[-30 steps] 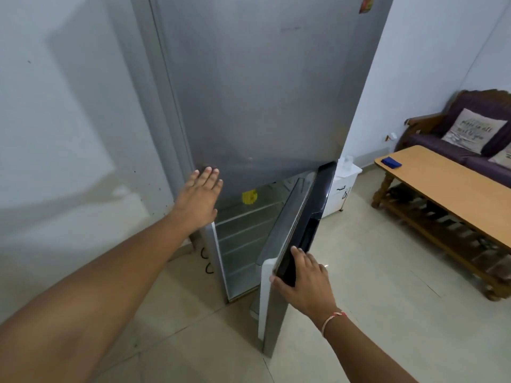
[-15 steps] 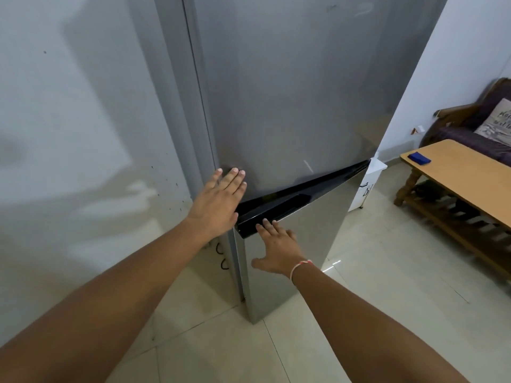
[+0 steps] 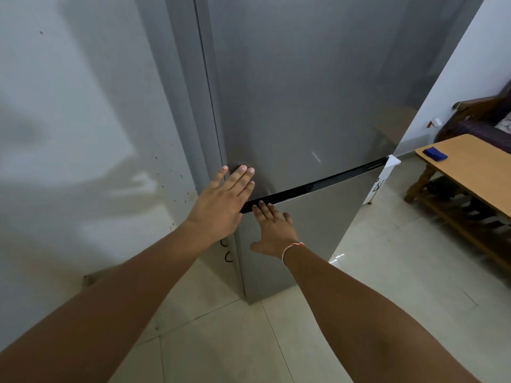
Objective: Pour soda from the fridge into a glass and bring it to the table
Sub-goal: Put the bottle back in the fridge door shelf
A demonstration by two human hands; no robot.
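Both hands lie spread flat: left hand (image 3: 221,201), right hand (image 3: 272,230) on the fridge (image 3: 304,92); its stiff, heavy door likely opens from the dark handle strip (image 3: 318,186).

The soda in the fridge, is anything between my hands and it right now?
Yes. Both fridge doors look shut. Your left hand lies flat on the upper door, your right hand flat on the lower door just under the black handle strip. No soda is visible; it's unclear which compartment holds it.
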